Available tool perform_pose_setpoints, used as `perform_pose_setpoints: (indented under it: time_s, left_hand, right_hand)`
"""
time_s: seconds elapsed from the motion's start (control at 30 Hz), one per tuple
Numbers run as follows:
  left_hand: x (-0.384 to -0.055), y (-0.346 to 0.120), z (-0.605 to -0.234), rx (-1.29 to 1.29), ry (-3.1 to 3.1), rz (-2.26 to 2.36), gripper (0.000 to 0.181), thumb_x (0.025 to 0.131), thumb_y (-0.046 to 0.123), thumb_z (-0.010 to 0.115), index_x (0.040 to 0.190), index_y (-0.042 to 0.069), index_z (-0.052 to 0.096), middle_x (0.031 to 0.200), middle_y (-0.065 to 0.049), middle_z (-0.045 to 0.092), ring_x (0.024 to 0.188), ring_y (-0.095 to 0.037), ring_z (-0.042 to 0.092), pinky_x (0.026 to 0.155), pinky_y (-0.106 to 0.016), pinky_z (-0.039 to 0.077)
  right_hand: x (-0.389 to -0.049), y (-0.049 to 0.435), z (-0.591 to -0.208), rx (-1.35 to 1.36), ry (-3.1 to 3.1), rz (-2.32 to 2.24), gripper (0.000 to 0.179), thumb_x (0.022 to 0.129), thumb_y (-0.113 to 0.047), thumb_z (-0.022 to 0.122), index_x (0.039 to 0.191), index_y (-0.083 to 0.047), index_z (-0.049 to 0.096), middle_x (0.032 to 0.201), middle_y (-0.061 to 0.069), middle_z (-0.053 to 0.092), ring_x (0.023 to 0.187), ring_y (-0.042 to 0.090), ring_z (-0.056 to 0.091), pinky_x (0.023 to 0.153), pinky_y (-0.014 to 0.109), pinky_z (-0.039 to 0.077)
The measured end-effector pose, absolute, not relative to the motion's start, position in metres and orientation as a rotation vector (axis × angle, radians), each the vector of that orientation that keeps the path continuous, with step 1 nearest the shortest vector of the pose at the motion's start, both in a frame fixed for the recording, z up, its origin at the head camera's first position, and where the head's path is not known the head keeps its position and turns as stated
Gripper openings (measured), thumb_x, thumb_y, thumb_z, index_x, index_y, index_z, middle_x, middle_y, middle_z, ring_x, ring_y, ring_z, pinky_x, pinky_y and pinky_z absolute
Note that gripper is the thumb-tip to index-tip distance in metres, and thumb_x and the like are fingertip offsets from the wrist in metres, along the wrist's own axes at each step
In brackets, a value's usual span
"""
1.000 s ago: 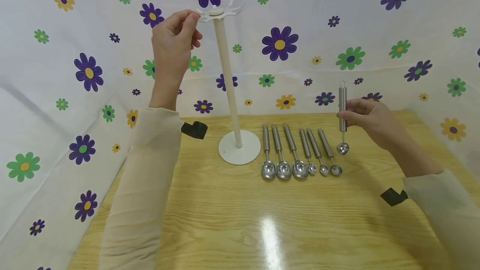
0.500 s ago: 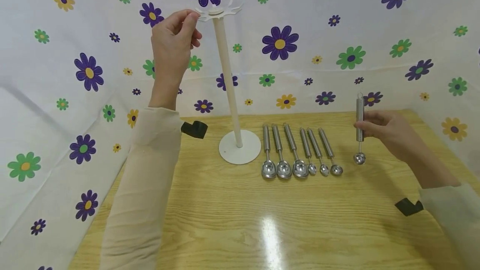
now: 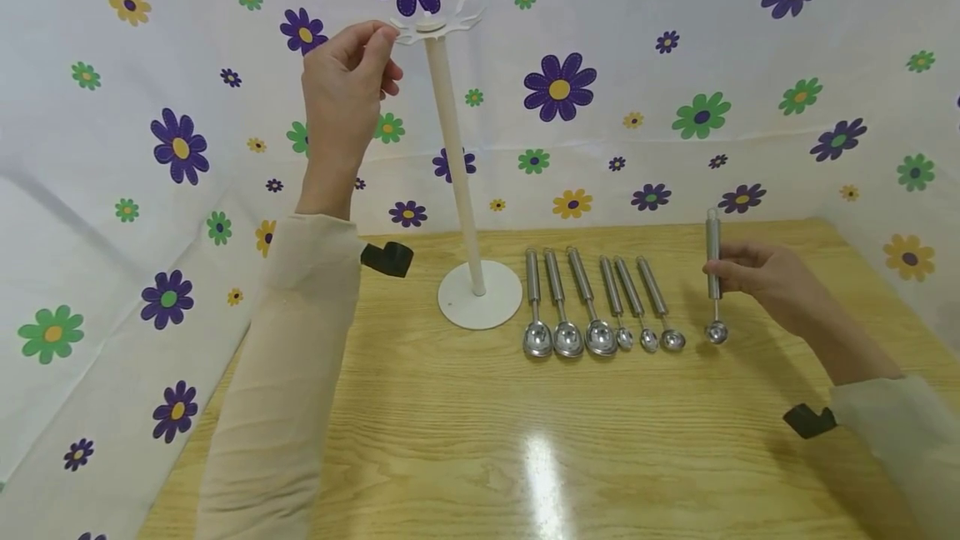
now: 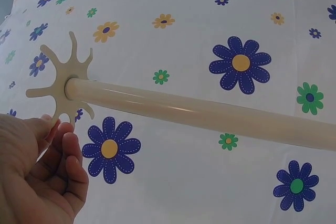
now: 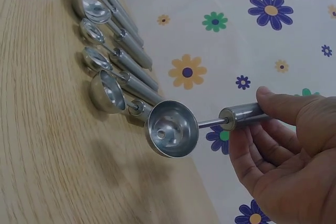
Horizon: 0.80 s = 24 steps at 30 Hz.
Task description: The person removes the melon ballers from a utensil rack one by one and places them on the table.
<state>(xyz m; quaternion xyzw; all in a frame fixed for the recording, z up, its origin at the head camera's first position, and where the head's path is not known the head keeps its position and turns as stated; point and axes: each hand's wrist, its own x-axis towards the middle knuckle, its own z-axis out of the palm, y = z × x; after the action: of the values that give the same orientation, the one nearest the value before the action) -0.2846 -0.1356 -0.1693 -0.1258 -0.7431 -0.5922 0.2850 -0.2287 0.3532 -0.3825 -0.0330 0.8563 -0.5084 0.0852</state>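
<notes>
My left hand (image 3: 341, 102) is raised at the top of a white utensil stand, pinching one prong of its hook wheel (image 4: 63, 80) between thumb and fingers. The stand's pole (image 3: 452, 140) leans slightly and rises from a round base (image 3: 480, 311). On the right, my right hand (image 3: 776, 282) grips the handle of a small steel melon baller (image 3: 713, 236). It is held upright, bowl down, just above the table. The right wrist view shows a small hole in its round bowl (image 5: 172, 129). Beside it a row of steel scoops and spoons (image 3: 600, 336) lies with handles pointing away.
The wooden table (image 3: 450, 432) meets a white cloth backdrop (image 3: 645, 32) with printed flowers along its far edge. Nearest the right hand in the row lies another small round-bowled scoop (image 3: 672, 341). The stand's base is left of the row.
My right hand has carried the melon baller right and then down, closer to the table beside the row. The left hand stays on the stand's prong.
</notes>
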Motion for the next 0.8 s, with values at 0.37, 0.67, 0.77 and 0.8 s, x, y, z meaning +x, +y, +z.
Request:
perform_pose_setpoints:
  time_s: [0.37,0.67,0.77,0.8]
  left_hand:
    - [-0.286,-0.135,-0.170,-0.321,-1.987,-1.588,0.027,0.104,0.022,0.063,0.123,0.005,0.075,0.077,0.002,0.063,0.069,-0.013,0.059,0.074,-0.025,0.051]
    - [-0.286,-0.135,-0.172,-0.332,-1.979,-1.584,0.027,0.105,0.022,0.063,0.123,0.004,0.074,0.077,0.003,0.063,0.069,-0.013,0.059,0.073,-0.023,0.051]
    - [-0.285,-0.135,-0.172,-0.334,-1.974,-1.585,0.027,0.105,0.021,0.063,0.122,0.005,0.074,0.077,0.002,0.063,0.069,-0.013,0.059,0.074,-0.023,0.051]
    - [-0.285,-0.135,-0.172,-0.333,-1.975,-1.582,0.027,0.105,0.022,0.063,0.123,0.005,0.074,0.077,0.003,0.063,0.069,-0.012,0.059,0.074,-0.024,0.051]
  right_hand:
    - [-0.235,0.351,-0.399,-0.161,2.450,-1.658,0.019,0.106,-0.022,0.062,0.119,-0.009,0.067,0.101,-0.011,0.072,0.092,0.012,0.069,0.086,0.016,0.049]
    - [-0.242,0.351,-0.411,-0.086,2.436,-1.614,0.040,0.106,-0.025,0.063,0.129,0.007,0.057,0.101,-0.013,0.073,0.091,0.010,0.068,0.084,0.017,0.050]
    - [-0.243,0.350,-0.414,-0.079,2.428,-1.627,0.042,0.105,-0.023,0.063,0.130,0.009,0.056,0.100,-0.012,0.072,0.089,0.010,0.067,0.084,0.019,0.051]
    - [-0.243,0.350,-0.415,-0.078,2.426,-1.631,0.041,0.105,-0.023,0.063,0.130,0.009,0.056,0.100,-0.012,0.072,0.089,0.010,0.067,0.083,0.019,0.052]
